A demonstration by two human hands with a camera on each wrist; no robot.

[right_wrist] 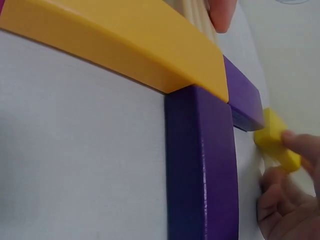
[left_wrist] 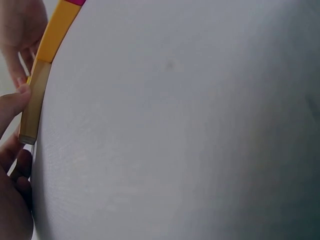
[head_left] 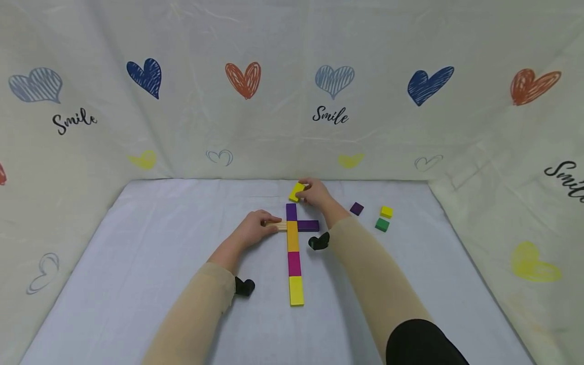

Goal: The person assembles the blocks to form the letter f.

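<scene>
My right hand (head_left: 317,193) pinches a yellow block (head_left: 296,192) between thumb and fingers, just past the far end of a line of blocks. My left hand (head_left: 254,226) grips a natural wood block (head_left: 282,226) that juts out left from the line; in the left wrist view thumb and fingers lie along this wood block (left_wrist: 34,105). From far to near run a purple block (head_left: 291,212), an orange block (head_left: 292,235), a magenta block (head_left: 294,263) and another yellow block (head_left: 296,291). A second purple block (head_left: 308,226) extends right, against the orange one's far end.
To the right lie a loose dark purple block (head_left: 357,208), a small yellow block (head_left: 386,212) and a green block (head_left: 382,224). White cloth (head_left: 137,243) covers the table. A heart-printed curtain (head_left: 283,126) stands close behind the far edge.
</scene>
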